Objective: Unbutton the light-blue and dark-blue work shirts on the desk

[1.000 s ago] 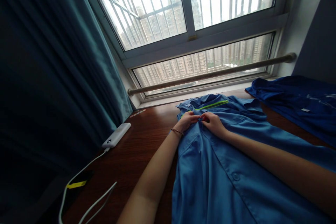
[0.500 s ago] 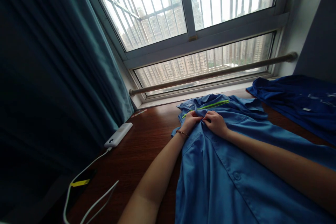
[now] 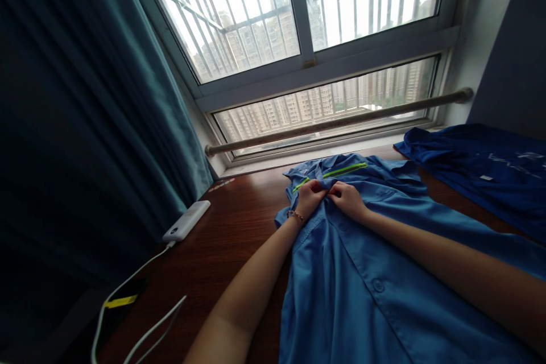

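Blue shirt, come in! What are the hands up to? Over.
Left hand and right hand pinching blue shirt near green stripe. Shirt spread on table. Darker garment lies right, apart from hands.

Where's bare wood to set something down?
Between the white device and the left forearm, the tabletop is bare; a narrower strip shows between the blue shirt and the darker garment. Crowded: where the left hand and right hand pinch the shirt.

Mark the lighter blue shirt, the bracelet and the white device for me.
Lighter blue shirt [image 3: 362, 259], head view: middle of its front.
Bracelet [image 3: 295, 215], head view: middle of its band.
White device [image 3: 188, 220], head view: top surface.
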### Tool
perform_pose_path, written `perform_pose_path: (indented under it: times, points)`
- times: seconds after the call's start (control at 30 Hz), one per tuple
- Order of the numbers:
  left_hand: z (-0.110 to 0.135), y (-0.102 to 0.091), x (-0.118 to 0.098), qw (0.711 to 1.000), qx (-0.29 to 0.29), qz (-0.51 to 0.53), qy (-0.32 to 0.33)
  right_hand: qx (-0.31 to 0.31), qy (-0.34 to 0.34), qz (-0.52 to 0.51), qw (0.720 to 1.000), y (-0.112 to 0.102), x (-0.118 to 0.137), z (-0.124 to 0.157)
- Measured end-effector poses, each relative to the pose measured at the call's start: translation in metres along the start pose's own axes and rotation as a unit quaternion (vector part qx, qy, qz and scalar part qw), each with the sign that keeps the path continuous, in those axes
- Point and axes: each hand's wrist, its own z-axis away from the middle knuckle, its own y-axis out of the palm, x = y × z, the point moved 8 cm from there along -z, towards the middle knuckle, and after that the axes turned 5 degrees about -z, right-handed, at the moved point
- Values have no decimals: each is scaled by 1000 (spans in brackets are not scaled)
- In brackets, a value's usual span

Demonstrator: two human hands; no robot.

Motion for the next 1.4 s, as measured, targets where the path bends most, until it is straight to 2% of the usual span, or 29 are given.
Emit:
perform_pose_path:
  times: [0.1,0.2,0.27,0.33,0.4,0.43,0.5,0.6,0.77,0.9,1.03,1.27,1.4]
  points:
    - [6,1,-20,987,-9,-139,80,-6,21,-13,1000,-1,-6,2]
    - [10,5,-29,977,3,-173,124,-7,37,-40,998,-2,-11,2]
    - [8,2,-20,988,2,-126,85,-2,53,-75,996,-1,-15,2]
    - [3,-2,-3,1000,4,-25,0,3,74,-115,991,1,-21,2]
    - [0,-1,13,993,34,87,-72,8,96,-152,984,3,-27,2]
    - [-1,2,16,987,60,124,-87,9,106,-167,980,4,-29,2]
    - [-3,8,15,981,111,143,-73,18,115,-176,978,5,-31,2]
    - [-3,13,5,986,138,95,-9,37,115,-157,980,6,-30,1]
    - [1,15,-10,990,103,-54,83,82,149,-231,958,15,-31,2]
    - [6,18,-25,971,79,-174,144,31,166,-238,956,13,-40,2]
    - [8,19,-26,964,68,-213,144,-20,211,-303,929,14,-55,3]
    - [6,21,-19,968,111,-197,109,-69,263,-388,881,15,-62,5]
    - [10,25,-27,945,153,-254,142,-98,290,-435,847,9,-62,6]
